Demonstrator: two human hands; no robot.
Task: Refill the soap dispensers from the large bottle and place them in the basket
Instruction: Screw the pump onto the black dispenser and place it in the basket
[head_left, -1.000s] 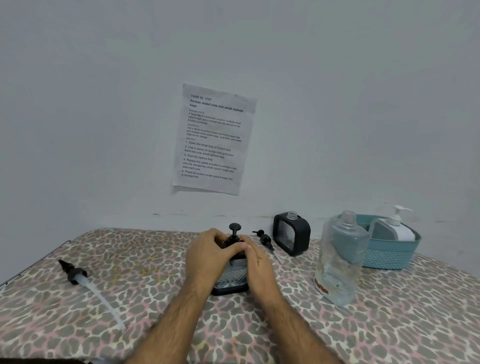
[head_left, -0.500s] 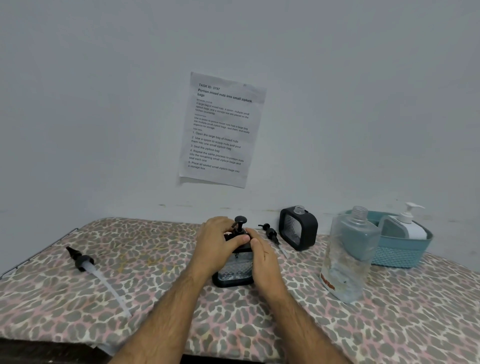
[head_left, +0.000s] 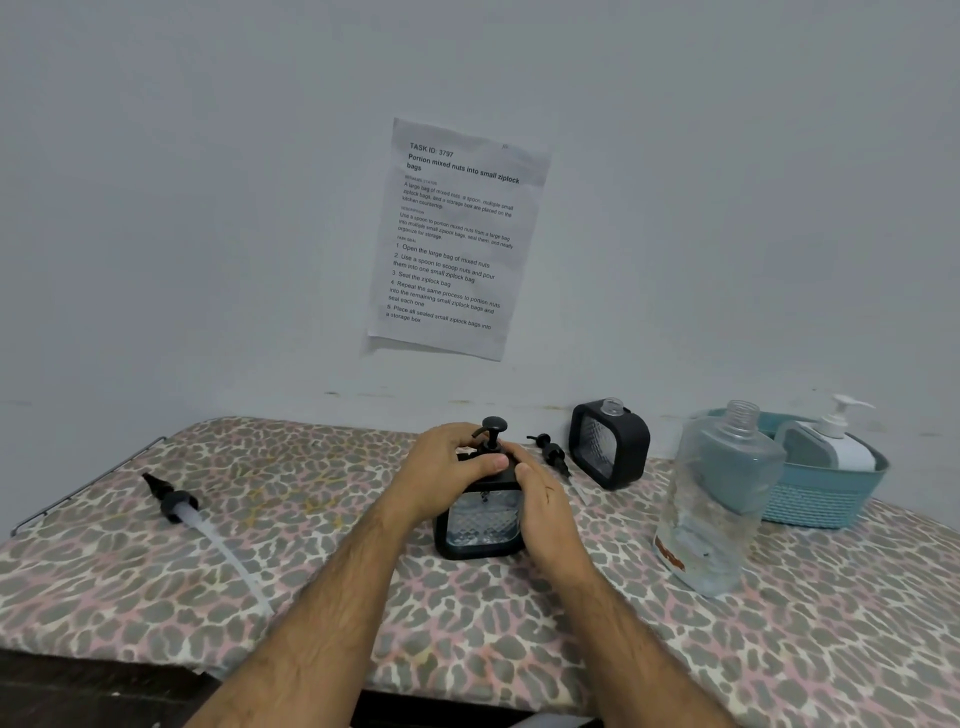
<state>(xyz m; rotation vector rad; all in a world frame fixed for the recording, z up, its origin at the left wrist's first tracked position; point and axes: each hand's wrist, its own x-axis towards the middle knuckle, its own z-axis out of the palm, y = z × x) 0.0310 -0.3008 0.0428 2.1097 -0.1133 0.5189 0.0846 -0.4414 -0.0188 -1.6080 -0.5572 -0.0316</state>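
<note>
A black square soap dispenser (head_left: 480, 525) with a clear patterned face stands upright at the table's middle, its black pump on top. My left hand (head_left: 441, 470) grips its top around the pump collar. My right hand (head_left: 540, 506) holds its right side. A second black dispenser (head_left: 609, 444) without a pump stands behind to the right, its loose pump (head_left: 551, 453) lying beside it. The large clear bottle (head_left: 714, 499), uncapped and holding some liquid, stands right. Behind it sits the teal basket (head_left: 810, 501) with a white dispenser (head_left: 844, 441) inside.
The big bottle's black pump with its long clear tube (head_left: 205, 535) lies on the left of the leopard-print table cover (head_left: 156, 582). A printed sheet (head_left: 454, 239) hangs on the wall behind. The table's front edge runs close to me.
Both hands stay on the middle dispenser, the left fingers shifting slightly at the pump collar. The view has tilted so the table sits a little lower.
</note>
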